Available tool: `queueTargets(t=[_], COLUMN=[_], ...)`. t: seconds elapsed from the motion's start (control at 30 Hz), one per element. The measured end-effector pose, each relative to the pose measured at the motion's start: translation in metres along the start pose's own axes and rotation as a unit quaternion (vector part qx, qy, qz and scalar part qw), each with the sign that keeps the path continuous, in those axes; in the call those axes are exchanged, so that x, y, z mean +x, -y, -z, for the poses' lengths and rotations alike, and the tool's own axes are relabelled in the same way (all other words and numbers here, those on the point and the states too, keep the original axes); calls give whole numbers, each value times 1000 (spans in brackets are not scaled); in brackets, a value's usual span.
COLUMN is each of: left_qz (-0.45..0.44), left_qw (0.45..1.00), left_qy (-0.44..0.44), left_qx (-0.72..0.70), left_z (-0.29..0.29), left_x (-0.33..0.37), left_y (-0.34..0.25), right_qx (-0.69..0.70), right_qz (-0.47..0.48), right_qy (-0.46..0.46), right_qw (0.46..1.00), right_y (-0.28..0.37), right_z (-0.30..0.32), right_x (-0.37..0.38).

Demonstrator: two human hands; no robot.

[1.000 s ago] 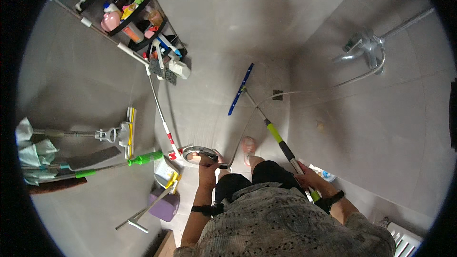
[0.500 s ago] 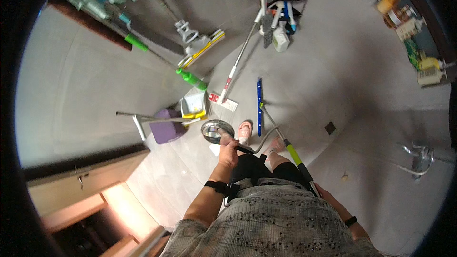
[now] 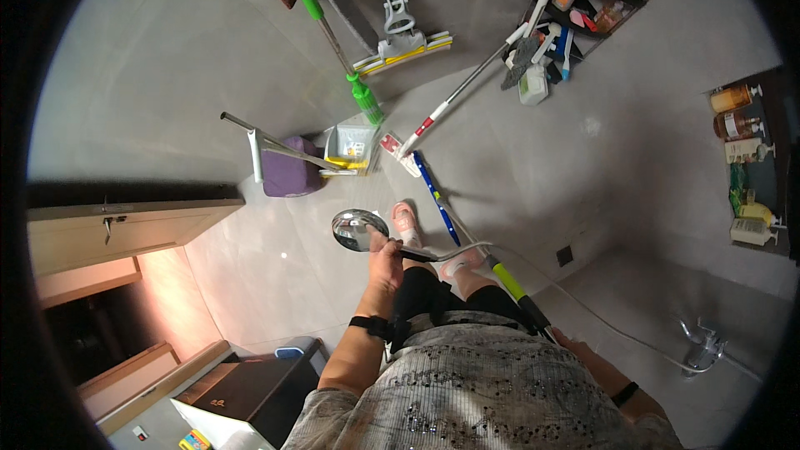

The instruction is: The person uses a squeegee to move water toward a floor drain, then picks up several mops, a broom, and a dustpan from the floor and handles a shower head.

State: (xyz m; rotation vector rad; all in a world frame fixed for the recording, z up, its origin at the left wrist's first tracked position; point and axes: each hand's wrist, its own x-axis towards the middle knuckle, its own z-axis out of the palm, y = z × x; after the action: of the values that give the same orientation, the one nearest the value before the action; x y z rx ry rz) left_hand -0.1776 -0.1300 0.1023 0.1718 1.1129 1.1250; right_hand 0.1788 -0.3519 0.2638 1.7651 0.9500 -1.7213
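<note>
My left hand (image 3: 384, 264) is closed around the handle of a round chrome shower head (image 3: 354, 230), held out in front of my body. Its silver hose (image 3: 587, 307) curves across to the tap (image 3: 705, 348) on the right wall. My right hand (image 3: 568, 342), partly hidden by my shirt, grips the pole of a floor squeegee (image 3: 507, 280) with a green and black grip. The narrow blue head (image 3: 435, 200) of that tool rests on the wet-looking tiles, slanted, its far end beside a white flat mop (image 3: 400, 155). Whether water leaves the shower head cannot be made out.
A grey dustpan (image 3: 350, 143) and a purple bin (image 3: 292, 168) stand by the left wall. A sponge mop (image 3: 400, 43) and a green-handled brush (image 3: 364, 100) hang beyond. Bottles fill a right wall niche (image 3: 754, 167). A floor drain (image 3: 564, 256) lies right of my feet.
My view has turned, so the surroundings sit differently. The squeegee's blue head has swung to a slant and now meets the flat mop. Both hands keep their holds.
</note>
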Motion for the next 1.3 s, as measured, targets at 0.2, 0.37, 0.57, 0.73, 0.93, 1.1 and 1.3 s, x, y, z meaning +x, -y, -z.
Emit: queueTargets(t=[0.2,0.37,0.57,0.73,0.93,1.1,1.3], left_qz=[17,42,71,85,118,124,117], left_qw=[1000,999,996,996,992,990,991], left_qy=[1,-15,26,31,51,70,65], left_qx=[8,7,38,2,-14,19,4], left_z=[7,5,7,5,-1,-6,9], left_x=[23,42,67,94,122,131,144], left_y=[-15,-40,-79,-99,-115,-125,-125], right_qx=[-109,-99,409,375,149,196,324], right_qz=[-39,-43,96,192,166,92,56], right_qy=[44,57,-31,-46,-202,-148,-138], right_qw=[992,993,907,906,954,965,934], right_y=[20,71,79,73,162,195,227], right_z=[2,7,-42,-59,-14,9,32], right_x=[2,14,74,105,64,51,67])
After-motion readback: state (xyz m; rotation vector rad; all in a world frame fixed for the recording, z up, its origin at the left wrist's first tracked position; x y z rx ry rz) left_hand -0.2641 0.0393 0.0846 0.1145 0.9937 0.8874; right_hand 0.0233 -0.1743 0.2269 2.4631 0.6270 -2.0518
